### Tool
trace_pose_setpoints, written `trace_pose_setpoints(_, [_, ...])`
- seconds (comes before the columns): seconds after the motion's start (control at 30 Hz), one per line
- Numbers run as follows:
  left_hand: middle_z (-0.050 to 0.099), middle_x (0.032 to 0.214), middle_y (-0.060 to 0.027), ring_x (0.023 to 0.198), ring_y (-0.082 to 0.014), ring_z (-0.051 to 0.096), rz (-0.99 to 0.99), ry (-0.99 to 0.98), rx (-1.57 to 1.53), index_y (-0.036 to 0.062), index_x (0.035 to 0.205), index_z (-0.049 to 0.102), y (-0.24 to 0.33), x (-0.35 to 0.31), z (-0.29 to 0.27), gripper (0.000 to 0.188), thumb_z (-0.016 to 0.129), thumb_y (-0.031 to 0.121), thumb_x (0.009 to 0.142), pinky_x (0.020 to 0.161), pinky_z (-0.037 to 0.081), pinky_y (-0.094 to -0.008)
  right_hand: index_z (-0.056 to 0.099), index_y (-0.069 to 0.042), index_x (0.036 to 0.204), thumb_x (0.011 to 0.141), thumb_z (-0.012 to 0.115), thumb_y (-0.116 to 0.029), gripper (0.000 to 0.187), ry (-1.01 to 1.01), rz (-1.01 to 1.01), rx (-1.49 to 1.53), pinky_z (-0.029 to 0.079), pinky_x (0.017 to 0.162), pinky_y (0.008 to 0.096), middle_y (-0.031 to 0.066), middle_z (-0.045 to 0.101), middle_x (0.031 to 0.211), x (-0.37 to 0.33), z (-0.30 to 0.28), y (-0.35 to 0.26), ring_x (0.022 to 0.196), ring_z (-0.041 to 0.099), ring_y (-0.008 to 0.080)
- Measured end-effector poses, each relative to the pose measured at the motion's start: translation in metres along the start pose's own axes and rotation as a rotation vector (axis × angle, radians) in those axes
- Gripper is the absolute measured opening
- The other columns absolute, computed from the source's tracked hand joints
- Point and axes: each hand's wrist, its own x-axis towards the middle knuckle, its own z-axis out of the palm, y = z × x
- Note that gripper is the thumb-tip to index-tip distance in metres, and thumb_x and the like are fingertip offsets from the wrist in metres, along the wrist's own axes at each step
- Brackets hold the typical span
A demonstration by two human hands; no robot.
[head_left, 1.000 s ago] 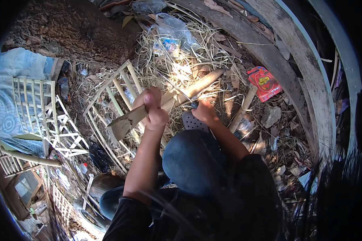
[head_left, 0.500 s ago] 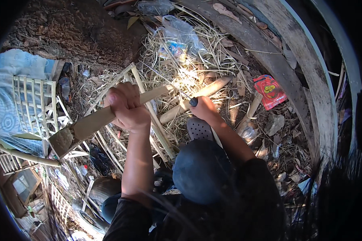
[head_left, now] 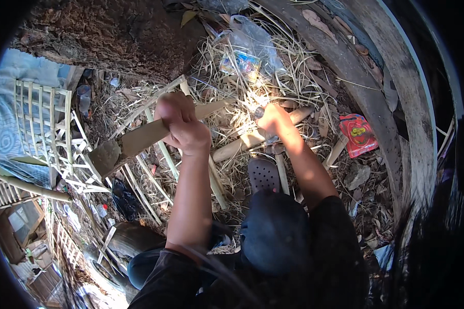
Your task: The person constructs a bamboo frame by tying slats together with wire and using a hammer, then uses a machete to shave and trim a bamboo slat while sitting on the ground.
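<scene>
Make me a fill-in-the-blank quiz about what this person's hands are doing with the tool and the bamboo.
1. The left hand grips the handle of a broad-bladed ____.
2. The right hand steadies a pale piece of ____ on the ground.
3. The flat packet lying right of the right arm is ____ in colour.
4. A dark perforated ____ lies near the bamboo, just ahead of the knee.

Missing words: chopper; bamboo; red; clog

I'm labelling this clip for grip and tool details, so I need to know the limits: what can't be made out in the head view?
- Left hand: its fingers cover the middle of the flat wooden-handled chopping blade, so the grip is hidden.
- Right hand: sun glare washes out the small dark object it holds on the pale bamboo stick.
- Red printed wrapper: too small to read.
</scene>
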Motion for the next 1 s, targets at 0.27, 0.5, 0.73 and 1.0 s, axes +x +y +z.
trace_pose_setpoints(0.27, [0.030, 0.055, 0.0024, 0.051, -0.0068, 0.026, 0.035, -0.039, 0.192, 0.0082, 0.063, 0.030, 0.019, -0.006, 0.006, 0.043, 0.043, 0.029, 0.099, 0.046, 0.018, -0.0267, 0.065, 0.009, 0.090, 0.067, 0.067, -0.024, 0.040, 0.152, -0.150, 0.110, 0.051, 0.078, 0.0431, 0.0304, 0.064, 0.089, -0.029, 0.002, -0.004, 0.089, 0.065, 0.0410])
trace_pose_setpoints(0.5, [0.032, 0.055, -0.0003, 0.050, -0.0076, 0.026, 0.154, -0.018, 0.126, 0.0034, 0.061, 0.029, 0.146, -0.017, 0.002, 0.045, 0.043, 0.026, 0.098, 0.045, 0.019, -0.0279, 0.060, 0.007, 0.076, 0.066, 0.067, -0.020, 0.031, 0.191, -0.307, -0.036, 0.049, 0.070, 0.0435, 0.0249, 0.064, 0.076, -0.102, -0.035, -0.005, 0.077, 0.064, 0.0387])
trace_pose_setpoints(0.73, [0.029, 0.052, 0.0021, 0.045, -0.0082, 0.025, 0.247, 0.157, -0.179, 0.0108, 0.061, 0.031, 0.280, -0.035, -0.019, 0.041, 0.045, 0.025, 0.096, 0.043, 0.021, -0.0258, 0.059, 0.004, 0.070, 0.065, 0.065, -0.016, 0.022, 0.202, -0.499, -0.067, 0.044, 0.055, 0.0387, 0.0139, 0.056, 0.058, -0.205, -0.095, -0.057, 0.053, 0.055, 0.0221])
trace_pose_setpoints(1.0, [0.022, 0.048, 0.0033, 0.041, -0.0089, 0.021, 0.479, 0.274, -0.229, 0.0162, 0.058, 0.026, 0.435, -0.063, -0.092, 0.043, 0.041, 0.031, 0.096, 0.036, 0.021, -0.0235, 0.059, 0.004, 0.071, 0.067, 0.067, -0.018, 0.023, 0.124, -0.740, -0.222, 0.044, 0.056, 0.0380, 0.0139, 0.055, 0.055, -0.313, -0.098, -0.164, 0.053, 0.056, 0.0243])
